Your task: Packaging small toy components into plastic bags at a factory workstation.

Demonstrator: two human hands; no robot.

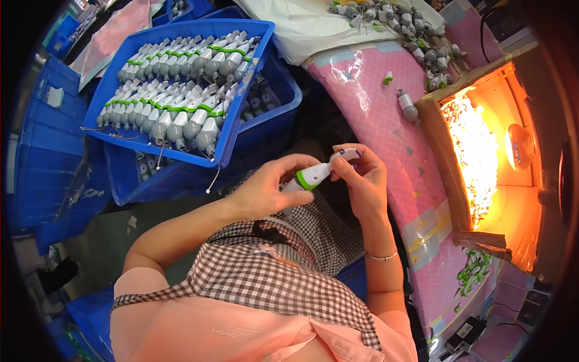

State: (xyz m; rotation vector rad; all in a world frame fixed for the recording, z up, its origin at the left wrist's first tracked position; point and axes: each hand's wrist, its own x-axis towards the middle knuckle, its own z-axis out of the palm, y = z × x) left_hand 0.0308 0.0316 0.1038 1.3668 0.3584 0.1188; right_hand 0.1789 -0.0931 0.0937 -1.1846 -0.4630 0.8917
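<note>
My left hand [262, 190] is wrapped round a bulb-shaped unit [313, 175] with a white body, a green ring and a darker rounded end mostly hidden by my fingers. I hold it tilted above my lap, its narrow white end toward my right hand [369, 184]. That hand's thumb and fingers pinch a small curved white piece with purple marks [350, 154] at the unit's narrow end. Whether the piece is joined to the unit I cannot tell. A checked apron [259, 271] lies below my hands.
At the upper left, a blue tray [181, 155] of similar units rests on blue bins [265, 130]. To the right, a pink-covered table [362, 90] bears a loose unit [408, 105], piled units [422, 54], green pieces [473, 271] and a cardboard box [435, 154] with a glowing lamp [518, 146].
</note>
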